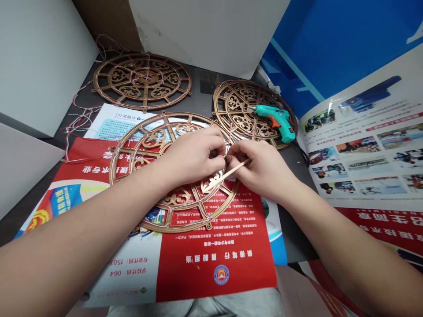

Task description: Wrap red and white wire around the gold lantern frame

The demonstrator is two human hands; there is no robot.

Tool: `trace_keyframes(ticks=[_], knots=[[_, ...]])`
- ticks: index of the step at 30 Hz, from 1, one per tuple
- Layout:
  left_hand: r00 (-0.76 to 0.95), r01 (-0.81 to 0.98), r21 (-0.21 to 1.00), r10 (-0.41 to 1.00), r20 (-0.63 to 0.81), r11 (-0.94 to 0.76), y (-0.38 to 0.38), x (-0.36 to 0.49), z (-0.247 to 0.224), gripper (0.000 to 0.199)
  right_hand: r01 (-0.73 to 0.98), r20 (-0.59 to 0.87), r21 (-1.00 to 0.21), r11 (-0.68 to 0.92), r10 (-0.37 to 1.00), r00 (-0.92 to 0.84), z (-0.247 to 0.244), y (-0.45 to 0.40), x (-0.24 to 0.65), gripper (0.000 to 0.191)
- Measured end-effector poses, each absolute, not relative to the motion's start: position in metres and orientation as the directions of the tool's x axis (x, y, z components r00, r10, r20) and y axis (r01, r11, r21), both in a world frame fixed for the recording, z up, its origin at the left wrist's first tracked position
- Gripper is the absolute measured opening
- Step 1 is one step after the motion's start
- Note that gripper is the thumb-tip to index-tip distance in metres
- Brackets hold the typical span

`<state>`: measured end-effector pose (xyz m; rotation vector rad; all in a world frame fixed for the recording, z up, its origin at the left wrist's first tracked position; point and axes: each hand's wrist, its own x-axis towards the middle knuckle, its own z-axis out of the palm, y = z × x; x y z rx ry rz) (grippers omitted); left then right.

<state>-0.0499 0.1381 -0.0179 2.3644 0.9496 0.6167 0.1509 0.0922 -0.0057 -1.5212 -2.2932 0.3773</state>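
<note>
The right hand (264, 169) pinches a thin wooden stick (228, 174) over a round gold lattice panel (165, 115) lying on a red printed flyer (211, 264). The left hand (193, 156) is curled closed at the panel, its hold hidden. A teal hot glue gun (276, 118) rests on a second lattice panel (241, 82) just beyond.

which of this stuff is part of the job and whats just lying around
In the work: left hand, right hand, thin wooden stick held in the right hand, bronze-coloured openwork wheel panel under both hands.

Probably lying about: teal glue gun set on a second panel, third panel, red leaflet, photo brochure.
</note>
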Motion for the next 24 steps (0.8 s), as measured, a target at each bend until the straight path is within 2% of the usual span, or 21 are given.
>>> trace_keyframes(ticks=[24], knots=[[0.628,0.506,0.616,0.747,0.217,-0.604,0.1386,-0.0502,-0.0175,0.007,0.823,0.149,-0.436,0.364,0.931,-0.333,-0.0063,0.0917,0.1503,0.008]])
